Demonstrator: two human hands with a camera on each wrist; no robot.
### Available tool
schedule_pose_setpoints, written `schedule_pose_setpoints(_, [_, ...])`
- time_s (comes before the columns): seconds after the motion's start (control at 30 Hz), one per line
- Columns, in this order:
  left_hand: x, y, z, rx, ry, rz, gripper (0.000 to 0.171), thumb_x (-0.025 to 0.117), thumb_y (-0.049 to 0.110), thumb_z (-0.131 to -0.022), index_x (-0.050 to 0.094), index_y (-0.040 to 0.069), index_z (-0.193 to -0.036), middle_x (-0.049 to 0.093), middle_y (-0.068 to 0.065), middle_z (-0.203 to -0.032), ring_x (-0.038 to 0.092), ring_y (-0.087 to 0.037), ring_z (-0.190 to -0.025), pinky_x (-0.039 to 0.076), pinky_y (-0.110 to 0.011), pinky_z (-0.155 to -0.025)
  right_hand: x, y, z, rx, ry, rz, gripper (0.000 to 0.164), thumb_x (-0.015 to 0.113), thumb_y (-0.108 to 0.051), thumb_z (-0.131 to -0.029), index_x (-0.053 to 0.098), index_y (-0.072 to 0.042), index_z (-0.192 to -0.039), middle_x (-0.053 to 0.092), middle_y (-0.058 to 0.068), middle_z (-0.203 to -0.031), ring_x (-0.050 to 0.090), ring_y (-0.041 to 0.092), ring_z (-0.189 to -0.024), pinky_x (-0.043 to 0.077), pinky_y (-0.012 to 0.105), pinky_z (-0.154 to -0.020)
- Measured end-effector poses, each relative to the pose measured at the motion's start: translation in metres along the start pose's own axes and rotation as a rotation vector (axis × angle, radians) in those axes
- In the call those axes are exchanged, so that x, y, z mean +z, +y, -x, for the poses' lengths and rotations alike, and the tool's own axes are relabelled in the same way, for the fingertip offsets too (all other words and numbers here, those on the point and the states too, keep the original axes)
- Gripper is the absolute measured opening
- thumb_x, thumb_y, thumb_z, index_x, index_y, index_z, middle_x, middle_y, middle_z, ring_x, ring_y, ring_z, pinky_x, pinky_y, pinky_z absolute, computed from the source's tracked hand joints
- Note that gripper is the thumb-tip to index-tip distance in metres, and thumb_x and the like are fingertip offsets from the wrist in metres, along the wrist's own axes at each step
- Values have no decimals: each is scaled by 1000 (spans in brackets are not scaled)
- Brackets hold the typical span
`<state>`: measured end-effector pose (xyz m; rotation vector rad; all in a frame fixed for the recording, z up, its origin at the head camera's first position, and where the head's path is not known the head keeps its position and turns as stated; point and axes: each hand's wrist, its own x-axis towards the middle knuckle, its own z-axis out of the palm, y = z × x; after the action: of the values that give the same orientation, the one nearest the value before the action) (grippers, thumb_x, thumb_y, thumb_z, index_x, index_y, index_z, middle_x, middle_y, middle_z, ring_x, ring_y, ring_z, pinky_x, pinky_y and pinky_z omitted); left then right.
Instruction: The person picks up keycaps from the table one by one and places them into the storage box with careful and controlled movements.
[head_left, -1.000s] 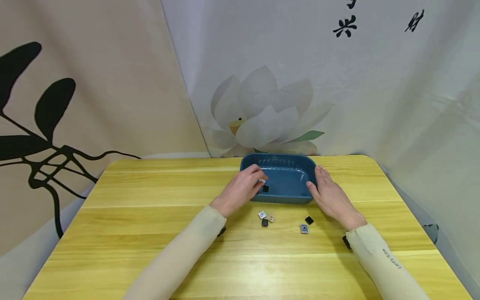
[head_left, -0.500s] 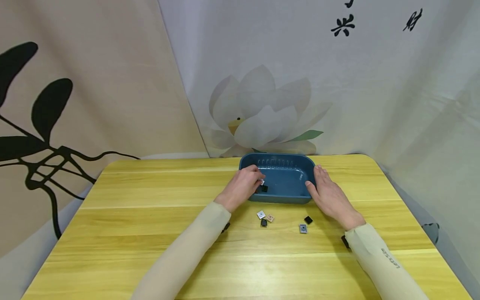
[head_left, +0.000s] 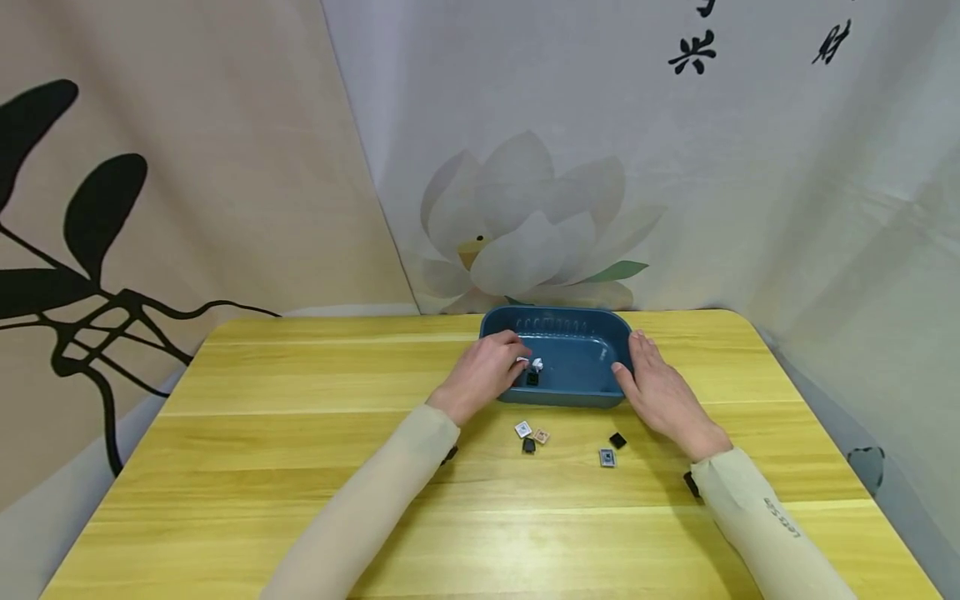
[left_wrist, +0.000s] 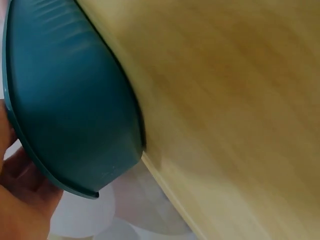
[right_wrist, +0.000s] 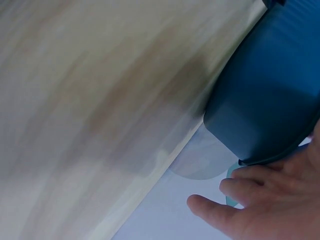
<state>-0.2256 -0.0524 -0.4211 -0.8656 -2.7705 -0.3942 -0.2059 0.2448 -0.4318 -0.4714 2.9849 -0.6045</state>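
Note:
At the table's far side stands a blue dish point(head_left: 577, 372) with a raised rim. My left hand point(head_left: 480, 371) reaches over its left end, fingers curled, pinching a small white keycap point(head_left: 522, 360) that shows only as a sliver between thumb and fingers. Just right of the fingertips, a white keycap point(head_left: 537, 365) and a black keycap point(head_left: 532, 379) lie inside the dish. My right hand point(head_left: 663, 396) rests against the right end, fingers straight along the outside and thumb at the rim. In the right wrist view, those fingers point(right_wrist: 250, 187) extend beside the dish's wall point(right_wrist: 265, 95).
In front of the dish lie a white keycap point(head_left: 523, 429), a beige keycap point(head_left: 542, 436) and a black keycap point(head_left: 528, 446), close together. Farther right are another black keycap point(head_left: 617, 440) and a grey one point(head_left: 607, 457). A printed curtain point(head_left: 750, 208) hangs behind the wooden table point(head_left: 300, 467).
A white keycap that was at my left fingertips now lies apart from them in the dish, beside the black one. The left hand has barely shifted; the right hand stays put.

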Motion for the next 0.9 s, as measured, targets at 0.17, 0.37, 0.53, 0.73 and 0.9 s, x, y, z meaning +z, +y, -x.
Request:
schedule_pose_setpoints(0.17, [0, -1, 11, 99, 118, -31, 26, 73, 21, -99, 76, 10, -123, 71, -6, -118, 69, -22, -104, 57, -36, -91, 0, 0, 0, 3, 5, 4, 78, 26, -47, -113, 9, 13, -160, 7, 32, -167, 12, 49, -154, 18, 61, -122])
schedule_pose_setpoints(0.37, [-5, -1, 30, 223, 163, 5, 36, 70, 29, -101, 71, 8, -131, 69, -7, -126, 67, -22, -112, 55, -39, -96, 0, 0, 0, -1, 3, 7, 77, 26, -46, -114, 9, 13, -159, 7, 33, -167, 12, 49, -154, 17, 61, -122])
schedule_pose_setpoints(0.53, [-11, 1, 44, 328, 134, 4, 44, 69, 32, -102, 66, 8, -138, 66, -8, -134, 62, -22, -123, 52, -39, -102, 0, 1, -1, -2, 2, 10, 78, 26, -47, -113, 8, 13, -159, 6, 32, -167, 12, 50, -154, 17, 61, -122])
schedule_pose_setpoints(0.73, [-15, 6, 58, 433, 42, -15, 44, 65, 35, -104, 63, 11, -140, 63, -5, -140, 59, -21, -128, 48, -38, -109, 0, 3, -1, -4, -1, 7, 78, 26, -47, -114, 8, 13, -159, 6, 33, -167, 11, 50, -154, 17, 62, -122])
schedule_pose_setpoints(0.9, [-12, 9, 66, 522, 17, -11, 37, 66, 33, -103, 68, 12, -134, 66, -1, -134, 61, -16, -124, 49, -33, -105, 1, 3, -1, -4, 0, 11, 78, 26, -47, -114, 8, 13, -159, 7, 33, -167, 11, 50, -154, 17, 62, -122])
